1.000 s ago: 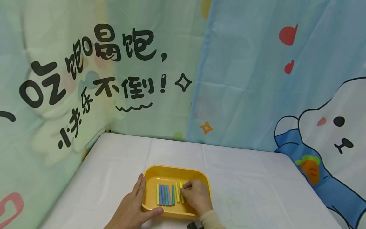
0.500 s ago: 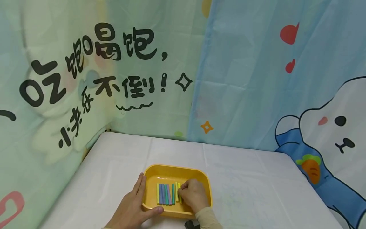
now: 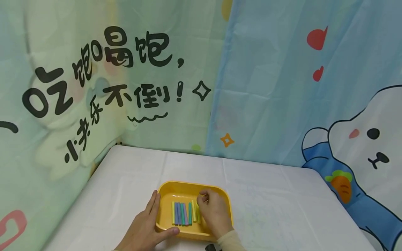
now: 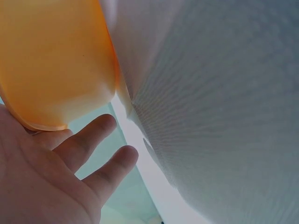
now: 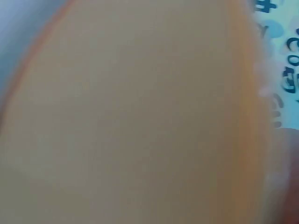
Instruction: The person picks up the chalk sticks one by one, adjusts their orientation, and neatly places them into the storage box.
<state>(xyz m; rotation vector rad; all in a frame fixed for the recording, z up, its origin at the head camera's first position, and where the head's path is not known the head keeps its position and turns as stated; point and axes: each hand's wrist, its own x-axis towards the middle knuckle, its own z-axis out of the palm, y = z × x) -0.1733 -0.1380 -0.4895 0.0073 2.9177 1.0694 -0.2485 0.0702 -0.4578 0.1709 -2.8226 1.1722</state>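
In the head view a yellow tray [image 3: 188, 184] holds a row of coloured chalk sticks [image 3: 183, 214], yellow, blue, green and purple. My left hand [image 3: 147, 223] steadies the tray's left side, fingers straight along the wall and thumb over the front rim. The left wrist view shows the spread fingers [image 4: 84, 144] below the tray's orange-looking side. My right hand [image 3: 216, 212] is inside the tray with curled fingers, pinching the upper end of the rightmost yellow chalk stick [image 3: 198, 215]; the hand partly hides this contact. A blurred tray surface [image 5: 140, 112] fills most of the right wrist view.
The tray stands on a white-covered table [image 3: 276, 202], close to its near side. Printed cloth walls [image 3: 267, 87] border the table behind and at the left. A small black object [image 3: 211, 247] shows beside the right sleeve [image 3: 230, 241].
My right hand first shifts the last yellow stick left, close to its neighbour. Its fingers then move up to the stick's far end. My left hand and the tray stay put.
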